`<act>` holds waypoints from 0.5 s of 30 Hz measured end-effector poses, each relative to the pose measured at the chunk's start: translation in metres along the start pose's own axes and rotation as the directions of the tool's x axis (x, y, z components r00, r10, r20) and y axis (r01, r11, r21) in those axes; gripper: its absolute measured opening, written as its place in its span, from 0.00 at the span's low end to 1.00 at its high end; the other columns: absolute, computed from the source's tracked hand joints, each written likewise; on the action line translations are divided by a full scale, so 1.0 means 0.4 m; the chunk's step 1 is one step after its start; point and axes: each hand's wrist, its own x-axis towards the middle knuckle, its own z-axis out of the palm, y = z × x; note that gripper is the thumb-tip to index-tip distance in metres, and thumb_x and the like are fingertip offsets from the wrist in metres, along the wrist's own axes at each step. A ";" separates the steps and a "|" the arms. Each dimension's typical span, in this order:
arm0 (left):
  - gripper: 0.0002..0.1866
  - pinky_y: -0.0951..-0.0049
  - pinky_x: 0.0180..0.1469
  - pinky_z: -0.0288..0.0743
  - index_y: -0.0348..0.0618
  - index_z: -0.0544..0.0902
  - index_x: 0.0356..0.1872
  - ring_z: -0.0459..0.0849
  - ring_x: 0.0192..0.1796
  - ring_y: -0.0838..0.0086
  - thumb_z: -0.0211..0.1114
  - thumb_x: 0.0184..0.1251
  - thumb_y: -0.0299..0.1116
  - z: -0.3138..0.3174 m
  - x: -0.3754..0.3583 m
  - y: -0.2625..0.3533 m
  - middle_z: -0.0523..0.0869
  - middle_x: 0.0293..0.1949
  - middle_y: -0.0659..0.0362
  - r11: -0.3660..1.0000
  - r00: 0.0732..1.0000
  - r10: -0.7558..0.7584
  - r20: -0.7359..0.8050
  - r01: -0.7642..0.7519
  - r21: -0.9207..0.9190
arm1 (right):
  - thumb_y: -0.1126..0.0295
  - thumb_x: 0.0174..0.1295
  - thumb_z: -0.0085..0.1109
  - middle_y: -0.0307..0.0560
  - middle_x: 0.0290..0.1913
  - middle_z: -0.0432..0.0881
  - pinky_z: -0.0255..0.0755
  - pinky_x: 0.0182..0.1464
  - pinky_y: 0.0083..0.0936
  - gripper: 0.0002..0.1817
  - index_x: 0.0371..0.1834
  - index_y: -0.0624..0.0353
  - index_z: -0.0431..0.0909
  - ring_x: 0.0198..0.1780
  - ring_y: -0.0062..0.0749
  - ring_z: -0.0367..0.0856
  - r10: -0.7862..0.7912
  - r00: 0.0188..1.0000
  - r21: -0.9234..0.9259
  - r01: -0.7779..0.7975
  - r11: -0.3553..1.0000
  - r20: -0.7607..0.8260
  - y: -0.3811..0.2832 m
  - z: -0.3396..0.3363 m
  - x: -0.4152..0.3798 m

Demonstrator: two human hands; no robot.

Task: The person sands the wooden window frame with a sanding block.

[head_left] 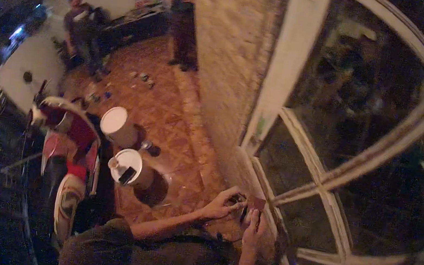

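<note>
My right hand (253, 232) grips a small flat reddish-brown square piece (257, 203) by its lower edge, fingers pressed against it. Just to the left, my left hand (222, 204) has its fingers curled in a pinch close beside that piece. Something small and dark shows at the left fingertips, but I cannot tell what it is. Both hands are in front of my body, low in the view, near the foot of the wall and the framed glass door (319, 187).
Two white-topped round buckets (137, 161) stand on the tiled floor (172, 121); a dark phone-like object (127, 176) and a cup (113, 163) lie on the nearer one. A red motorcycle (74, 139) is at left. Two people (82, 28) stand farther back, beside a brick wall (231, 42).
</note>
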 end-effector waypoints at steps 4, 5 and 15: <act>0.11 0.77 0.48 0.72 0.41 0.76 0.45 0.77 0.43 0.80 0.66 0.66 0.30 -0.045 -0.026 0.047 0.79 0.38 0.63 0.997 0.986 -0.028 -0.166 0.038 0.061 | 0.63 0.70 0.53 0.39 0.37 0.79 0.69 0.42 0.21 0.13 0.45 0.62 0.79 0.39 0.22 0.73 -0.117 0.986 -0.367 0.154 0.917 0.121 0.142 0.013 0.056; 0.10 0.77 0.46 0.73 0.40 0.75 0.42 0.76 0.42 0.80 0.66 0.66 0.31 -0.054 -0.031 0.072 0.78 0.37 0.64 0.995 0.979 -0.074 -0.188 0.084 0.047 | 0.63 0.69 0.54 0.39 0.37 0.80 0.70 0.42 0.22 0.13 0.45 0.62 0.79 0.39 0.22 0.74 -0.133 0.983 -0.355 0.171 0.919 0.130 0.128 0.032 0.051; 0.09 0.79 0.44 0.73 0.40 0.75 0.41 0.77 0.39 0.83 0.65 0.67 0.31 -0.156 -0.018 0.077 0.79 0.34 0.64 0.993 0.992 0.030 -0.122 -0.044 -0.108 | 0.52 0.64 0.59 0.61 0.52 0.76 0.67 0.58 0.40 0.28 0.54 0.69 0.74 0.55 0.50 0.74 -0.041 0.967 -0.246 0.105 0.963 0.253 0.018 0.158 0.038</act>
